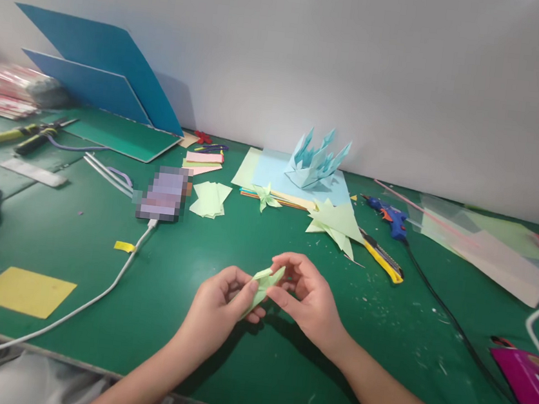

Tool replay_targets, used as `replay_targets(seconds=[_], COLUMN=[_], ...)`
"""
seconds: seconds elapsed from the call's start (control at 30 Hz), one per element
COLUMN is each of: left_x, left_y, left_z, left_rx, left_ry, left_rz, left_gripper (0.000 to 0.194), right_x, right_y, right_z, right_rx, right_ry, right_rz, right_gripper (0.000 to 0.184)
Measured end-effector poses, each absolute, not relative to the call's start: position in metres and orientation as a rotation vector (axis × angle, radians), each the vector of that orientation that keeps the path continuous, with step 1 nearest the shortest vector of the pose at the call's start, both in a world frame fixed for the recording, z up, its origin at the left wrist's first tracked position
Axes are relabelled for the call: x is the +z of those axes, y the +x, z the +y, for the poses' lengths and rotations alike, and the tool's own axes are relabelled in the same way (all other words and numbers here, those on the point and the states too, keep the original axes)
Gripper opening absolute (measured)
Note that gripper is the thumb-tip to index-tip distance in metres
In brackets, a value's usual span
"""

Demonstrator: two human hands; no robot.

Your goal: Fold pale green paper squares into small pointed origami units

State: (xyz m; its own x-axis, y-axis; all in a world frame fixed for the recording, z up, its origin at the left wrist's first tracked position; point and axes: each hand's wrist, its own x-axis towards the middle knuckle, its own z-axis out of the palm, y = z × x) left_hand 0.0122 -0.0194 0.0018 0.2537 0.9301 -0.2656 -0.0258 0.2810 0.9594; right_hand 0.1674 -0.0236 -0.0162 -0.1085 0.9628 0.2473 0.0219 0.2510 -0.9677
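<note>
A small piece of folded light green paper (259,295) is held above the green tabletop, near its front. My left hand (224,300) grips it, thumb on top and fingers underneath. At its upper right end, my right hand (307,300) pinches a raised flap between thumb and fingers. Beyond the hands sits a light green paper star flower (266,197). To its right lie several pointed light green paper pieces (335,226). A stack of small light green paper slips (210,199) is to the left.
A blue origami piece (310,168) stands on paper sheets at the back. A yellow utility knife (384,259) and a blue glue gun (392,216) lie right. A phone (166,193) with a white cable (114,285), pliers (28,136) and yellow paper (25,291) are left.
</note>
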Motion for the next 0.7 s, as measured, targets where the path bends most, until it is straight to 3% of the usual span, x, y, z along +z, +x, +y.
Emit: replay_targets(seconds=[0.2,0.7], left_x=[0.0012,-0.0037], left_y=[0.0103,0.0066], left_z=[-0.0190,-0.0192], left_rx=[0.886,0.799], left_ry=[1.032,1.300], left_rz=[1.088,1.159], left_gripper=[0.031,0.024], right_x=[-0.0113,-0.0122], right_y=[0.1702,0.1698], right_z=[-0.0226,-0.0253], right_rx=[0.942,0.537], right_ry=[-0.976,-1.067], right_rz=[-1.595,-1.885], right_gripper=[0.011,0.012])
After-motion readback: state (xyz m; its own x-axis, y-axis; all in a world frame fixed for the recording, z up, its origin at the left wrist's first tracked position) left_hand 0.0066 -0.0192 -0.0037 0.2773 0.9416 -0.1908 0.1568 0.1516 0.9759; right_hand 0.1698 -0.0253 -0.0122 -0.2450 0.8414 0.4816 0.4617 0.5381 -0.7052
